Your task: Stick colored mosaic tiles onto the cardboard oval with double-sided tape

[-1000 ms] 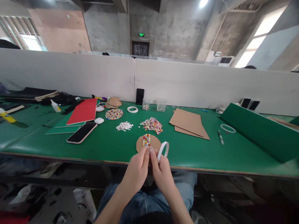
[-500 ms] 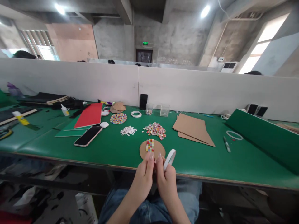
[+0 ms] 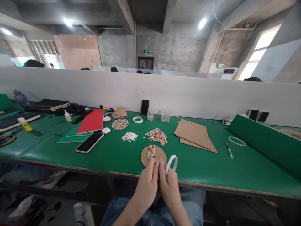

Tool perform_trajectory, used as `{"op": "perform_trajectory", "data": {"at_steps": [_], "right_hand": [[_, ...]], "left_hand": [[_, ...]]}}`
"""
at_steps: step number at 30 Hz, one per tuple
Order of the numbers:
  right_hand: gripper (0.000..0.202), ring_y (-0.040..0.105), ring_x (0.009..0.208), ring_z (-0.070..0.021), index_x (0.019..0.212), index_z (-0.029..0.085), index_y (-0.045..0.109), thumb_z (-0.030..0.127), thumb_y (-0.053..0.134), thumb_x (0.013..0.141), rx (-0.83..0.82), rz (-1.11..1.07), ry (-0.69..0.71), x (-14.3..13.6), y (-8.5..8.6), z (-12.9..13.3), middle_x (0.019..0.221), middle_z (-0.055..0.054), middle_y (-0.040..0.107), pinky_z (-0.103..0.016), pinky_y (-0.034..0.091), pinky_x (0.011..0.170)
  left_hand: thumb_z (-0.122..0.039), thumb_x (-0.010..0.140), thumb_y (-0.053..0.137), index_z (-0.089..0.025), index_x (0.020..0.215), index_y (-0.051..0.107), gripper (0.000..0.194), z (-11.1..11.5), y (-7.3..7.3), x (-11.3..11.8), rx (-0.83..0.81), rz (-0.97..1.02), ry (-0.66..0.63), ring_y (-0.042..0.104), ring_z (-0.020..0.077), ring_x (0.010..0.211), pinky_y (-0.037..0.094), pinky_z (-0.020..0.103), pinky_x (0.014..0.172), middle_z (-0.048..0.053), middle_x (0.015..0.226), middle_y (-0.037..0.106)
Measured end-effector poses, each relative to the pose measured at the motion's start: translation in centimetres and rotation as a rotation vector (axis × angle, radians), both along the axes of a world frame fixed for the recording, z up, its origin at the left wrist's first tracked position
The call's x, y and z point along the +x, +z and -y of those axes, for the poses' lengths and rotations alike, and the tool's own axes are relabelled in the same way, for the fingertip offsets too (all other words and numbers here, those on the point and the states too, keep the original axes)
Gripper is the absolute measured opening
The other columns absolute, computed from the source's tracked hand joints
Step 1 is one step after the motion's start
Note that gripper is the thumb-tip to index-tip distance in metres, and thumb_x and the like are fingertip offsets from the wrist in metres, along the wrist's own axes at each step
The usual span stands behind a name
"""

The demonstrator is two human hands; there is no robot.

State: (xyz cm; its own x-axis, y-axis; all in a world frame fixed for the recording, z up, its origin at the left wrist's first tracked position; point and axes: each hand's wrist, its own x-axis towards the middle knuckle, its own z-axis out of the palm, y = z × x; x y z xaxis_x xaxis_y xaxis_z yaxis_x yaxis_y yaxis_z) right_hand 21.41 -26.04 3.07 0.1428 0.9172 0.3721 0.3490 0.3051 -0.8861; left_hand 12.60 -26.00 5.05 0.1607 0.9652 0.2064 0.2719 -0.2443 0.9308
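Just in front of me at the table's edge, my left hand (image 3: 148, 180) and my right hand (image 3: 169, 183) meet with thumbs and fingertips pinched together. A roll of white tape (image 3: 169, 164) hangs on my right hand, its ring standing on edge. Whatever my left fingertips pinch is hidden. Right beyond the hands lies a round cardboard disc (image 3: 161, 153), with a block of colourful mosaic tiles (image 3: 151, 151) on its left part. Farther back are a heap of mixed tiles (image 3: 157, 136) and a smaller pile of white bits (image 3: 129, 136).
A tile-covered disc (image 3: 119, 124), a tape ring (image 3: 137, 119) and clear containers (image 3: 166, 116) stand farther back. Left are a phone (image 3: 89, 142) and a red board (image 3: 91, 121); right, cardboard sheets (image 3: 194, 134), a marker (image 3: 229, 150) and a green panel (image 3: 263, 147). A white partition (image 3: 211, 94) runs behind.
My fingertips have drawn closer together, and the tape roll has turned so its ring shows wider. The whole view has shifted slightly, with the table lower in the picture.
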Motion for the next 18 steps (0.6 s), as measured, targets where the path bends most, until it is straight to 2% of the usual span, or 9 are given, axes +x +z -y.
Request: {"op": "perform_trajectory", "data": {"at_steps": [4, 7, 10, 14, 16, 18], "right_hand": [[0.049, 0.060, 0.050, -0.0194, 0.074, 0.014, 0.059, 0.044, 0.025, 0.093, 0.036, 0.164, -0.020, 0.1, -0.5, -0.6, 0.058, -0.008, 0.061, -0.027, 0.045, 0.050], [0.051, 0.062, 0.053, -0.0204, 0.073, 0.014, 0.060, 0.045, 0.024, 0.093, 0.066, 0.240, -0.028, 0.1, -1.0, -1.1, 0.059, -0.011, 0.062, -0.027, 0.045, 0.052], [0.050, 0.062, 0.054, -0.0201, 0.071, 0.015, 0.058, 0.044, 0.025, 0.093, 0.061, 0.222, -0.016, 0.2, -1.5, -1.4, 0.060, -0.010, 0.062, -0.027, 0.046, 0.053], [0.050, 0.059, 0.049, -0.0181, 0.068, 0.015, 0.056, 0.045, 0.025, 0.093, 0.047, 0.136, -0.002, 0.5, -1.9, -1.5, 0.055, -0.007, 0.061, -0.026, 0.044, 0.049], [0.050, 0.057, 0.046, -0.0170, 0.067, 0.016, 0.057, 0.045, 0.025, 0.093, 0.045, 0.102, -0.003, 0.5, -1.9, -1.4, 0.052, -0.005, 0.059, -0.025, 0.042, 0.045], [0.049, 0.058, 0.046, -0.0173, 0.070, 0.016, 0.058, 0.045, 0.027, 0.093, 0.055, 0.082, -0.023, 0.5, -1.9, -1.3, 0.052, -0.004, 0.060, -0.025, 0.041, 0.043]], "left_hand": [[-0.033, 0.092, 0.030, -0.019, 0.100, 0.056, 0.030, -0.7, -0.6, -0.2, 0.014, -0.068, 0.052, 0.062, 0.0234, 0.089, 0.044, 0.029, 0.071, 0.010, 0.098, 0.067], [-0.032, 0.092, 0.031, -0.018, 0.093, 0.058, 0.031, -1.3, -0.8, -0.5, 0.018, -0.095, 0.050, 0.063, 0.0221, 0.083, 0.044, 0.028, 0.069, 0.009, 0.091, 0.068], [-0.034, 0.091, 0.033, -0.017, 0.082, 0.058, 0.031, -1.8, -0.9, -0.6, 0.019, -0.083, 0.008, 0.062, 0.0195, 0.071, 0.044, 0.026, 0.063, 0.005, 0.074, 0.065], [-0.039, 0.089, 0.034, -0.016, 0.076, 0.055, 0.034, -2.2, -1.1, -0.4, -0.102, 0.120, -0.049, 0.056, 0.0156, 0.058, 0.044, 0.024, 0.057, 0.000, 0.058, 0.055], [-0.042, 0.089, 0.034, -0.016, 0.075, 0.054, 0.035, -2.2, -1.2, -0.3, -0.151, 0.193, -0.045, 0.054, 0.0147, 0.056, 0.044, 0.024, 0.056, -0.002, 0.054, 0.051], [-0.041, 0.088, 0.037, -0.017, 0.076, 0.053, 0.032, -2.1, -1.2, -0.2, -0.119, 0.164, -0.047, 0.055, 0.0147, 0.060, 0.044, 0.024, 0.060, -0.001, 0.059, 0.053]]}}
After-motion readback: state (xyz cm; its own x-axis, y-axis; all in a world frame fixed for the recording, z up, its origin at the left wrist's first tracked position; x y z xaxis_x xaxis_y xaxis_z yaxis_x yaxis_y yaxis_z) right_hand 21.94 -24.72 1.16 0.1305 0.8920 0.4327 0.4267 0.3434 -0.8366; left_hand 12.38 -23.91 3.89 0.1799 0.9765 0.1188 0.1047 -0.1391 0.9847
